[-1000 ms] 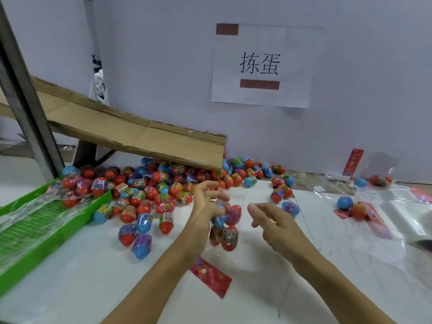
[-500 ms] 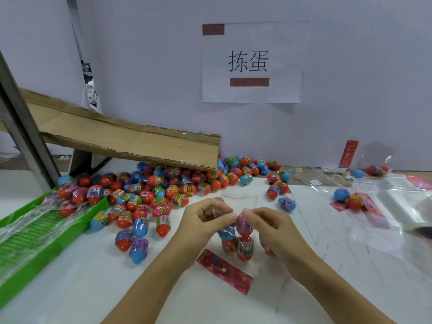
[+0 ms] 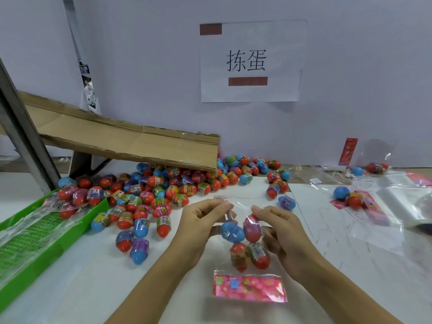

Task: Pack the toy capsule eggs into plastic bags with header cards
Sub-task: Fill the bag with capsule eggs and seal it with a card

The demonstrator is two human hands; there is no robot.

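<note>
Head view: 2 hands hold a filled clear bag above the white tabletop (image 3: 77, 272).

The bag (image 3: 243, 232) is thin, glossy, see-through plastic and holds 4 smooth capsule eggs (image 3: 245, 244): a blue one, a pink-and-red one, and 2 red ones with printed bands lower down. A pink flowered header card (image 3: 249, 286) closes its near end. The left hand (image 3: 201, 220) pinches the bag's far left corner with curled fingers; the right hand (image 3: 280, 228) pinches the far right corner, so the eggs hang between and just below both hands. Behind, a loose pile of eggs (image 3: 163, 185) in red, blue and purple lies under a sloping cardboard chute (image 3: 131, 139). A green slotted plastic tray (image 3: 35, 232) sits at left, spare clear bags (image 3: 406, 202) at right.
</note>
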